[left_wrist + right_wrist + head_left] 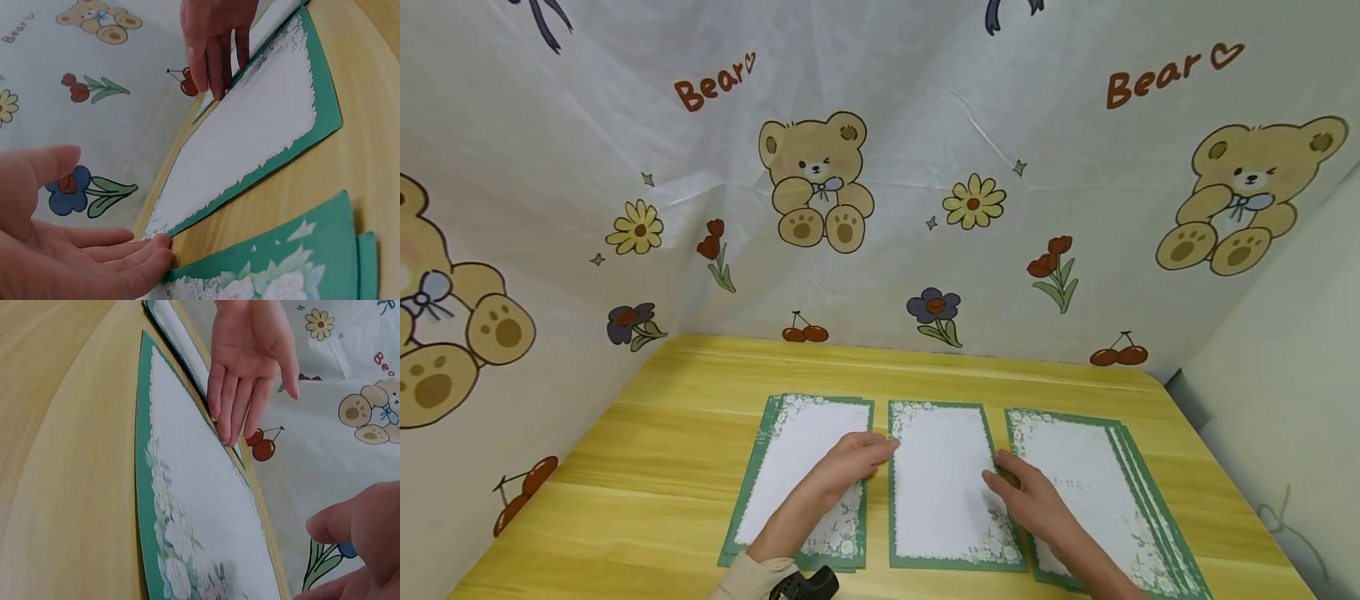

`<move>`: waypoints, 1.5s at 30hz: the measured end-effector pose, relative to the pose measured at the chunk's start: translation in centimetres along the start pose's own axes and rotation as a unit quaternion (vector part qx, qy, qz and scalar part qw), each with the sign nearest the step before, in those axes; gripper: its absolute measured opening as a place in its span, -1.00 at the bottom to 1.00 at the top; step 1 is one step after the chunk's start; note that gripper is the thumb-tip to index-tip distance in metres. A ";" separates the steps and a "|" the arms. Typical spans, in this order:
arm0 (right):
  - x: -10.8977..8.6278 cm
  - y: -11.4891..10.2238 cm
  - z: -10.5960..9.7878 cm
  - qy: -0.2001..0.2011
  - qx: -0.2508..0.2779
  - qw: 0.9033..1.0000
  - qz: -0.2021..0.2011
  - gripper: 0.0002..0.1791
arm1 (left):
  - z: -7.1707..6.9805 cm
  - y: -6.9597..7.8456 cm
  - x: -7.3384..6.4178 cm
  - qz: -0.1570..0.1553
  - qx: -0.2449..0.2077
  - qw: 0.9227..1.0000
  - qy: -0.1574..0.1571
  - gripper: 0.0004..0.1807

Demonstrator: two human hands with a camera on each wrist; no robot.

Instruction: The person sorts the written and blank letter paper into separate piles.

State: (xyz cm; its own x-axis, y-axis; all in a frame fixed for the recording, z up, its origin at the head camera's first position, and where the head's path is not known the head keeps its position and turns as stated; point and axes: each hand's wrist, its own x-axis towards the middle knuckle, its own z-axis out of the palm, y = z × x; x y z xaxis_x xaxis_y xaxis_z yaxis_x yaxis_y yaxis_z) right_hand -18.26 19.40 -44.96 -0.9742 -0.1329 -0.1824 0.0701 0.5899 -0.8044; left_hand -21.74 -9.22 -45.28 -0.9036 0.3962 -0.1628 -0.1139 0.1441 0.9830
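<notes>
A sheet of green-bordered floral paper (943, 492) lies in the middle of the table, between my two hands. My left hand (850, 461) has its fingers extended at the sheet's left edge, the fingertips right by the green border in the left wrist view. On the other side, my right hand (1030, 497) reaches its fingertips to the right edge, thumb apart from the fingers. Under my left forearm is a left stack of the same paper (797, 450). Partly covered by my right hand and arm, a right stack (1093, 492) shows several offset green edges.
The yellow wood-grain table (625, 500) carries all the paper. A white cloth (895, 275) printed with bears, flowers and cherries hangs behind it and along the left. A black band (805, 583) sits on my left wrist. At the right stands a pale wall (1285, 400).
</notes>
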 end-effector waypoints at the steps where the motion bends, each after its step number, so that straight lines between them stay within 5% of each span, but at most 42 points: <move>1: 0.0 -0.1 0.0 -0.001 0.005 1.000 0.006 -0.24 | 0.0 0.0 0.0 -0.003 -0.005 1.000 0.000 -0.62; 9: 0.4 -0.7 0.2 -0.003 0.033 0.999 0.041 -0.19 | 0.6 0.0 -0.3 -0.013 -0.023 0.999 0.025 -0.33; 24: 1.0 -0.7 -0.1 0.004 0.128 0.990 0.060 -0.28 | 1.5 -0.1 -0.3 -0.018 -0.034 0.998 0.059 -0.27; 45: 1.2 -0.4 0.3 0.004 0.273 0.956 0.105 -0.37 | 2.1 -0.1 -0.5 -0.024 -0.039 0.997 0.060 -0.22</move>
State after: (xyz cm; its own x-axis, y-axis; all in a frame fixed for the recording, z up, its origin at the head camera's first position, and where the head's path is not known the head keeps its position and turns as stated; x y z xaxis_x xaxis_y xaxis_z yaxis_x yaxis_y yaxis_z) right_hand -19.38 18.72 -45.02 -0.9280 -0.0496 -0.3693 0.3633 0.0998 -0.9263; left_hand -20.44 -7.56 -45.43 -0.9386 0.2792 -0.2028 -0.1856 0.0869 0.9788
